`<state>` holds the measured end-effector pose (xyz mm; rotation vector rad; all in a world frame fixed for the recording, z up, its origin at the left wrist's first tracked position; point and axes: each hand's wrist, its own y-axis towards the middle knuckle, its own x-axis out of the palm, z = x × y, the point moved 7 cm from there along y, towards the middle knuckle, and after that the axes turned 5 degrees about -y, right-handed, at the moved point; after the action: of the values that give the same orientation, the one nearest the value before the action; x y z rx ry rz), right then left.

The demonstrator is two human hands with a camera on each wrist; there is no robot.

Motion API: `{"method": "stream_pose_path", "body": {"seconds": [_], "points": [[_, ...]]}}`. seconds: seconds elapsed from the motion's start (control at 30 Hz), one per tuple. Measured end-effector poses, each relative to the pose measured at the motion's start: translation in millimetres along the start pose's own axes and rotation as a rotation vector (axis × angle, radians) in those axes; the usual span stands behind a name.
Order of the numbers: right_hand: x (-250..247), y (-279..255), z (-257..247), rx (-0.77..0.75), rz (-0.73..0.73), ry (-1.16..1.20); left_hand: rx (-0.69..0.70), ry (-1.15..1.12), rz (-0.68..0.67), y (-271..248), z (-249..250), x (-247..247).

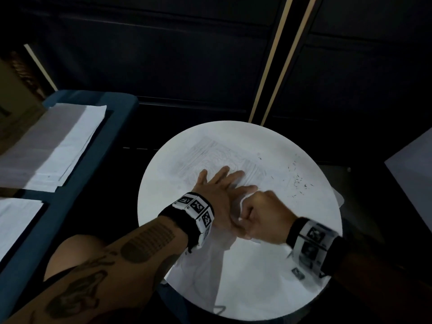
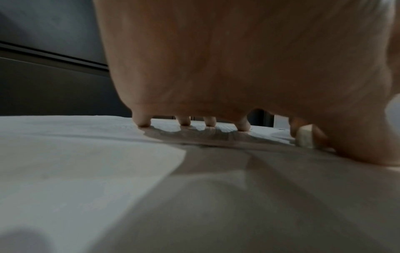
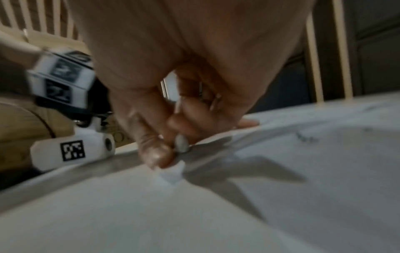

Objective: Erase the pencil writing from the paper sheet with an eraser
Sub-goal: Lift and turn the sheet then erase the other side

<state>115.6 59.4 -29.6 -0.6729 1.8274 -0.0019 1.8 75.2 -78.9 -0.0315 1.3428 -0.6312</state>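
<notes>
A white paper sheet (image 1: 224, 157) with faint pencil scribbles lies on a round white table (image 1: 163, 160). My left hand (image 1: 219, 188) lies flat on the sheet with fingers spread, and its fingertips (image 2: 184, 120) press the paper (image 2: 86, 154). Just right of it, my right hand (image 1: 261, 216) is curled and pinches a small white eraser (image 3: 173, 172) between thumb and fingers, its bottom touching the paper (image 3: 281, 205). The eraser (image 2: 305, 138) also shows in the left wrist view, at the right edge. In the head view the hand hides the eraser.
Dark eraser crumbs (image 1: 297, 181) are scattered on the table's right side. Stacks of paper (image 1: 53, 146) lie on a blue surface (image 1: 117, 113) to the left. A grey panel (image 1: 411, 174) stands at the right. Dark walls lie behind.
</notes>
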Motion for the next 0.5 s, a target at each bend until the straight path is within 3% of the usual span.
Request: {"method": "stream_pose_path", "body": {"seconds": [0.07, 0.2, 0.37, 0.5], "points": [[-5, 1, 3, 0.019, -0.008, -0.007, -0.005, 0.008, -0.007, 0, 1, -1], [-25, 14, 41, 0.184, 0.161, 0.024, -0.004, 0.010, -0.017, -1, 5, -3], [-4, -3, -1, 0.025, -0.038, -0.025, -0.003, 0.002, -0.004, -1, 1, -2], [-20, 13, 39, 0.148, 0.130, 0.004, -0.009, 0.017, -0.023, 0, 4, -3]]}}
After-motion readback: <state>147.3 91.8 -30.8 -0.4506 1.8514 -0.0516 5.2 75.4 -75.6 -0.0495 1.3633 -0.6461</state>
